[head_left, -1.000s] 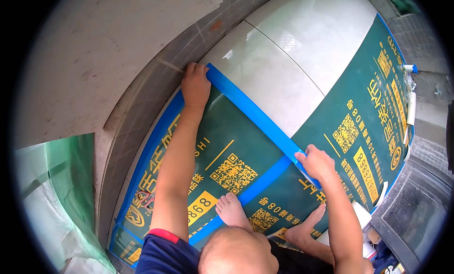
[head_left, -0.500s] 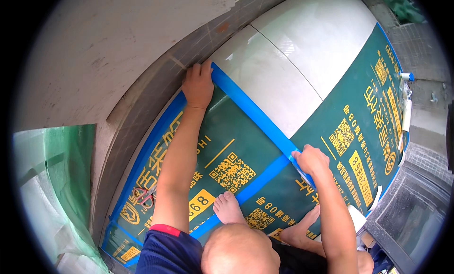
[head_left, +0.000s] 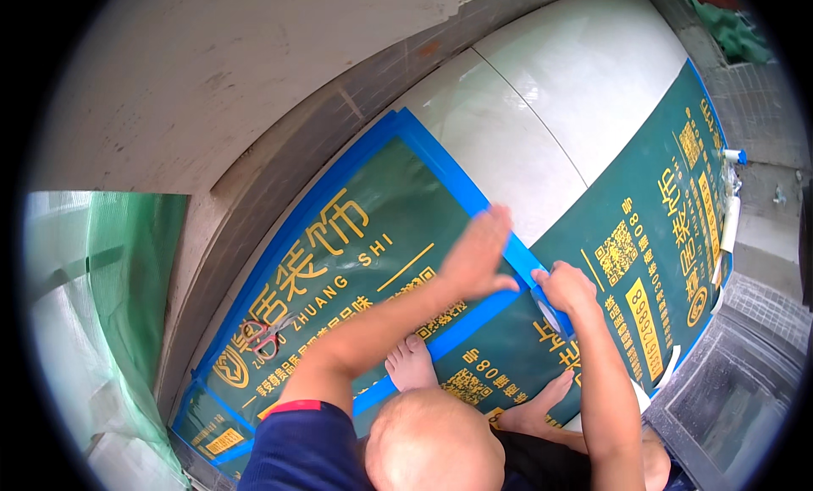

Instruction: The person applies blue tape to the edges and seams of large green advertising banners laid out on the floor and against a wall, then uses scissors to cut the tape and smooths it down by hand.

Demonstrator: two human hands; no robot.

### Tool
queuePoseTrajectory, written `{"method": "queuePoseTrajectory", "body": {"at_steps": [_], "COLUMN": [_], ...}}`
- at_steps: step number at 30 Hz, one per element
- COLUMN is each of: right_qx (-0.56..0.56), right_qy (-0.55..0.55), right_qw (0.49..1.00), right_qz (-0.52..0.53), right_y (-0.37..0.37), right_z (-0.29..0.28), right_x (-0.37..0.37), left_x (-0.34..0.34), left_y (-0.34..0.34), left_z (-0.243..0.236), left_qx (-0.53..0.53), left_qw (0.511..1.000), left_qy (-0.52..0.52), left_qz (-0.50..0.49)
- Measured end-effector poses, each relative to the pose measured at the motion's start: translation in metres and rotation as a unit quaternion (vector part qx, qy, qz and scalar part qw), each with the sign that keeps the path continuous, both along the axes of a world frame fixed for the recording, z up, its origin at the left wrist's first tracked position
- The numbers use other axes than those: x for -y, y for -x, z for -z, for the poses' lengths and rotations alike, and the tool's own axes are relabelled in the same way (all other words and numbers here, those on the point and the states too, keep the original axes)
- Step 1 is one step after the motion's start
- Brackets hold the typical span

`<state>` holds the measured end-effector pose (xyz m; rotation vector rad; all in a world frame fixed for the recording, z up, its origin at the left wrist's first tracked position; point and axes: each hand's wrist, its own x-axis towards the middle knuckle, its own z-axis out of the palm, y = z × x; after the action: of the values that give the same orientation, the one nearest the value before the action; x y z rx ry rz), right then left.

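Moved down from the strip's far corner, the left hand (head_left: 478, 254) is laid flat on blue tape (head_left: 440, 165) at centre frame, where the right hand (head_left: 566, 289) pinches the roll, the lower stretch left unpressed.

1. I saw the left hand (head_left: 477, 254) spread flat on the blue tape strip (head_left: 440, 165) edging the green floor sheet (head_left: 364, 237).
2. The right hand (head_left: 566, 289) gripped a blue tape roll (head_left: 555, 309) just beside it.
3. Scissors (head_left: 269, 337) lay on the sheet, near bare feet (head_left: 412, 364).
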<state>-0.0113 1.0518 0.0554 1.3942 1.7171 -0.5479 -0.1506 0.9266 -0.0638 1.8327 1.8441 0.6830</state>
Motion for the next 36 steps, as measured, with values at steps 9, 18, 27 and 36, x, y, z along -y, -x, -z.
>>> {"method": "queuePoseTrajectory", "body": {"at_steps": [9,18,27,36], "right_qx": [-0.022,-0.055,-0.029,0.04], "right_qy": [0.026,0.039,0.051,0.098], "right_qw": [0.999,0.998,0.998,0.981], "right_qz": [-0.031,-0.01,-0.024,-0.16], "right_y": [-0.007,-0.015,-0.014,-0.008], "right_z": [0.03,0.039,0.049,0.098], "right_x": [-0.012,-0.012,-0.02,-0.037], "left_x": [-0.004,0.0,0.007,0.016], "left_y": [-0.054,-0.058,-0.031,-0.054], "left_z": [-0.014,-0.004,-0.009,0.004], "left_qx": [-0.068,-0.067,0.188,0.075], "left_qw": [0.995,0.997,0.977,0.995], "left_qy": [0.056,0.033,-0.078,-0.051], "left_qz": [0.04,0.028,-0.059,0.035]}}
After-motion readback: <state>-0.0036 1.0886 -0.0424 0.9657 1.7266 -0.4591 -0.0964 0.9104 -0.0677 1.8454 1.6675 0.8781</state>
